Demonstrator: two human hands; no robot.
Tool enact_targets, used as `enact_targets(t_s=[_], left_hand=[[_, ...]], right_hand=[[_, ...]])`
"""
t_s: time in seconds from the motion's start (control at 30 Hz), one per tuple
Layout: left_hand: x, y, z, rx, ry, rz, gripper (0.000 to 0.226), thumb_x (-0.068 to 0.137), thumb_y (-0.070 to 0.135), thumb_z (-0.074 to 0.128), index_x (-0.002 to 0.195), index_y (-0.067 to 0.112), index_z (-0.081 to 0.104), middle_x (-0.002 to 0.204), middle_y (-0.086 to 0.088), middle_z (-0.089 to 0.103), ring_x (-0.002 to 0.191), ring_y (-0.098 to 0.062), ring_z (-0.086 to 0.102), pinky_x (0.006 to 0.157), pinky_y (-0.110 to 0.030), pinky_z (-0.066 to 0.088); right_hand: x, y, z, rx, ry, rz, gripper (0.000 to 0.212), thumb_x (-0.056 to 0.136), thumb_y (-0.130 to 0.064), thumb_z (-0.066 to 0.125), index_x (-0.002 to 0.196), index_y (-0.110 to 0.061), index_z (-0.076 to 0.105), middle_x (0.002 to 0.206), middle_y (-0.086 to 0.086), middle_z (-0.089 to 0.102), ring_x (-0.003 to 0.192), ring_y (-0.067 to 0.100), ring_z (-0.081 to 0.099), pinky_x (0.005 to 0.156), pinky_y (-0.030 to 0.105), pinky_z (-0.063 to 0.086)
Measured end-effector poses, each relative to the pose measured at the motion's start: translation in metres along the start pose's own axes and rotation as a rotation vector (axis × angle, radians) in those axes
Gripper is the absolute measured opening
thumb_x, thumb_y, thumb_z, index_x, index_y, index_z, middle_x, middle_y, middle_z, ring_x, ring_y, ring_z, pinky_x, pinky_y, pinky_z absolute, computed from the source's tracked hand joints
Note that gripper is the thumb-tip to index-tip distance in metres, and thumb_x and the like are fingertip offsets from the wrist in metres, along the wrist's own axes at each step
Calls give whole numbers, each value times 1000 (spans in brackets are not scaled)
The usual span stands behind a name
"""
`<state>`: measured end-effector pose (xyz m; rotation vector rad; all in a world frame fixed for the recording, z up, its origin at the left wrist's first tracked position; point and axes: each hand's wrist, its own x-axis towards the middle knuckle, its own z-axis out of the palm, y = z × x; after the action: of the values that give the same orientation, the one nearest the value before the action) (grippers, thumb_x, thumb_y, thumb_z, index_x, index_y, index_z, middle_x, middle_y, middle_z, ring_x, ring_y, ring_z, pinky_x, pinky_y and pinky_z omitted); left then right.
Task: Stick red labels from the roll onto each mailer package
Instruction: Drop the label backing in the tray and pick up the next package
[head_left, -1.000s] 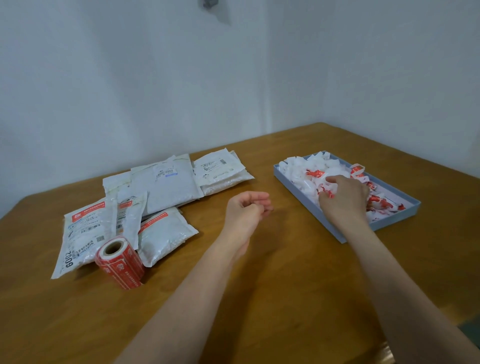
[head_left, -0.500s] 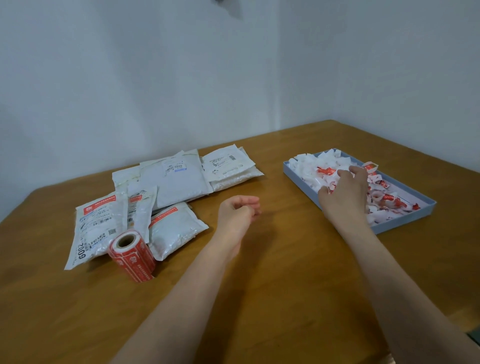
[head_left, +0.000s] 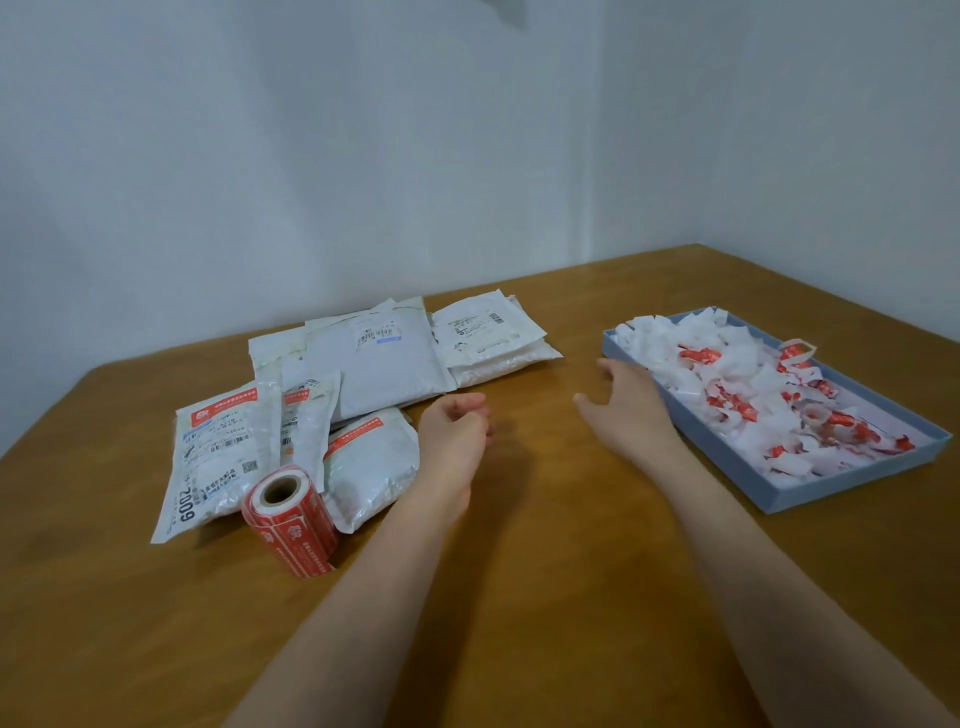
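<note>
Though roll (head_left: 291, 519) stands at near edge of mailer pile, neither hand holds label: left hand (head_left: 454, 431) loosely curled, empty; right hand (head_left: 623, 405) spread, empty, beside blue tray (head_left: 852, 491). Three mailers (head_left: 223, 452) nearest roll show red strips; three behind, toward table (head_left: 519, 597) far edge, look unlabelled. One roll, about six mailers, one tray of backing scraps (head_left: 753, 395).

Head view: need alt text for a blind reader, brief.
A person's empty left hand and right hand hover over a wooden table, between a pile of white mailer packages with a red label roll and a blue tray of scraps.
</note>
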<state>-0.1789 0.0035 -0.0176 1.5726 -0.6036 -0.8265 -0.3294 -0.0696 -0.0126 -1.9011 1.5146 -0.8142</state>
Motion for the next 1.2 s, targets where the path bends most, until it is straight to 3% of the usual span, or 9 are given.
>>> enact_targets(t_s=[0.23, 0.33, 0.4, 0.5, 0.67, 0.8, 0.9, 1.07, 1.2], left_hand=[[35, 5, 0, -25, 80, -50, 26, 93, 6, 51, 113, 20, 58, 115, -5, 59, 103, -19, 60, 91, -28, 51], [50, 8, 1, -54, 88, -76, 28, 92, 4, 47, 113, 21, 53, 110, -4, 58, 100, -19, 61, 87, -29, 53], [57, 10, 1, -93, 93, -88, 27, 93, 2, 44, 111, 22, 50, 108, -3, 57, 99, -19, 61, 91, -31, 53], [66, 8, -1, -133, 91, -105, 28, 94, 2, 42, 113, 20, 48, 109, -4, 56, 101, -20, 61, 94, -34, 53], [72, 1, -4, -138, 91, -113, 28, 95, 2, 40, 115, 19, 49, 106, -1, 54, 98, -19, 61, 93, -33, 54], [71, -1, -5, -126, 90, -126, 27, 95, 2, 40, 113, 20, 51, 102, -2, 56, 95, -19, 62, 93, -34, 54], [70, 0, -9, -134, 82, -139, 27, 95, 2, 41, 112, 18, 52, 103, -5, 56, 94, -21, 64, 93, -38, 54], [56, 3, -13, -138, 57, -133, 18, 100, 14, 43, 116, 18, 51, 102, -2, 58, 93, -20, 66, 91, -37, 55], [40, 9, -18, -128, 16, -109, 16, 102, 21, 43, 117, 20, 46, 103, 1, 57, 92, -18, 66, 91, -33, 55]], right_hand=[[26, -20, 43, 345, -153, 27, 62, 92, -20, 62, 147, -25, 34, 148, -6, 38, 114, 5, 48, 82, 21, 45], [39, -26, 57, 557, -184, 79, 65, 92, -15, 61, 148, -29, 32, 145, -8, 39, 112, 4, 47, 101, 31, 45], [47, -29, 67, 637, -192, 92, 67, 90, -14, 62, 147, -32, 33, 147, -8, 36, 123, 9, 45, 107, 39, 43], [57, -29, 78, 688, -180, 100, 68, 87, -13, 63, 145, -36, 36, 152, -8, 28, 134, 16, 38, 107, 42, 43], [66, -32, 86, 825, -204, 160, 69, 90, -2, 59, 148, -29, 32, 151, -4, 29, 130, 18, 42, 96, 32, 51], [72, -34, 86, 900, -222, 223, 71, 89, 1, 60, 150, -23, 31, 147, 0, 38, 120, 17, 52, 95, 34, 52], [72, -36, 83, 977, -228, 229, 68, 90, -2, 60, 150, -18, 32, 147, 3, 42, 122, 16, 52, 103, 37, 47], [58, -33, 62, 1305, -205, 212, 51, 90, -1, 59, 138, -12, 46, 136, 4, 57, 128, 15, 47, 118, 42, 22], [41, -16, 35, 1556, -152, 227, 38, 86, 0, 61, 121, -13, 56, 125, 7, 65, 123, 18, 55, 113, 48, 31]])
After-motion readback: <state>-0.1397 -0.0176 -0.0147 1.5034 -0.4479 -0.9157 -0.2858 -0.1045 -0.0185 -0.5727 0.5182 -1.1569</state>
